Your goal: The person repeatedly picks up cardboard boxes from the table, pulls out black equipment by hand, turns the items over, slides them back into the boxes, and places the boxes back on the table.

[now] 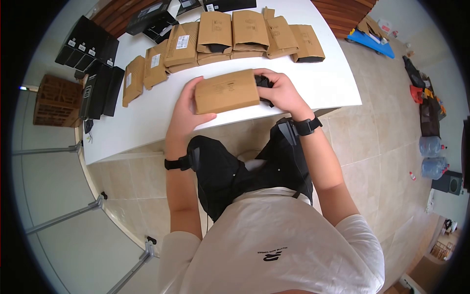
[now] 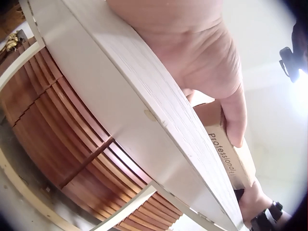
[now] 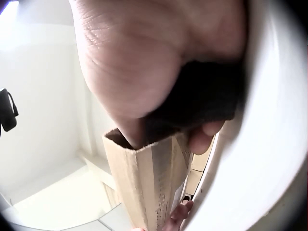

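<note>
A brown cardboard box (image 1: 226, 92) is held near the table's front edge, printed side up. The left hand (image 1: 188, 109) grips its left end, thumb along the near side; in the left wrist view that hand (image 2: 192, 53) lies over the box (image 2: 226, 154), which shows the word "Professional". At the box's right end, the right hand (image 1: 284, 94) pinches a black item (image 1: 265, 88) at the opening. The right wrist view shows the right hand (image 3: 139, 57) around the black item (image 3: 197, 94), part of it at the open end of the box (image 3: 144, 178). The item's inner part is hidden.
Several brown boxes (image 1: 214, 30) stand in a row across the white table (image 1: 323, 83). Black boxes (image 1: 100, 90) are stacked at the table's left, with more black boxes (image 1: 152, 18) at the back. The person's legs (image 1: 215, 161) are below the front edge.
</note>
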`<state>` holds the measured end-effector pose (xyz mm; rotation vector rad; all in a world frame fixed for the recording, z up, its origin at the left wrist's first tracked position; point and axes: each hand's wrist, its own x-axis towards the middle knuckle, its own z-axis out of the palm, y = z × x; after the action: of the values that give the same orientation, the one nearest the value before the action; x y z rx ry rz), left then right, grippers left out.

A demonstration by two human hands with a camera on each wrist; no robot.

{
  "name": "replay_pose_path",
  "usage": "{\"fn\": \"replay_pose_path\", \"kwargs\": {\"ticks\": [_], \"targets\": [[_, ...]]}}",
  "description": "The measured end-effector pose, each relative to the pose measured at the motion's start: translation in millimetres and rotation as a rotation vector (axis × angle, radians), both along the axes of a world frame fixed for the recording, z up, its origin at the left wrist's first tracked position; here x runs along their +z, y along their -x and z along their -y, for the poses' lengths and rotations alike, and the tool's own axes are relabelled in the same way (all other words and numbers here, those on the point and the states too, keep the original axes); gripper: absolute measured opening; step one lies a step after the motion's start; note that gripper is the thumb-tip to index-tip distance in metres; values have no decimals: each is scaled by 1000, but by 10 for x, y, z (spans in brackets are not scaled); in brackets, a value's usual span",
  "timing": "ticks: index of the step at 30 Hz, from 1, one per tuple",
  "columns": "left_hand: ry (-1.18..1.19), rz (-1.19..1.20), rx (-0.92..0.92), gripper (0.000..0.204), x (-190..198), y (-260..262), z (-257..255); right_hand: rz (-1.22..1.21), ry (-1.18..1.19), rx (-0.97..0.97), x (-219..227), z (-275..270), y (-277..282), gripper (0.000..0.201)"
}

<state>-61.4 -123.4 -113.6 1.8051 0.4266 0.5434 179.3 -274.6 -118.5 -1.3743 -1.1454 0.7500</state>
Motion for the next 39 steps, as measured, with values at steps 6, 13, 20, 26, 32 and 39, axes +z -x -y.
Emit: {"fn": "replay_pose_path", "kwargs": {"ticks": [6, 13, 20, 26, 32, 39], "targets": [[105, 84, 24, 97, 7, 269, -229, -477, 8, -119, -32, 26, -113, 19], [-148, -83, 258, 97, -27, 461, -378, -650, -85, -187, -2, 9, -112, 14], [-490, -46, 441, 98, 220, 291, -78, -743, -69, -123, 55, 55, -181, 14], [-682, 60, 163, 86, 764, -295, 595, -699, -26, -38, 428, 125, 123, 17], [68, 70, 1, 56, 428, -510, 481, -703, -77, -61, 565, 136, 226, 16], [445, 193, 143, 32, 274, -673, 524, -830, -156, -176, 344, 92, 391, 32]]}}
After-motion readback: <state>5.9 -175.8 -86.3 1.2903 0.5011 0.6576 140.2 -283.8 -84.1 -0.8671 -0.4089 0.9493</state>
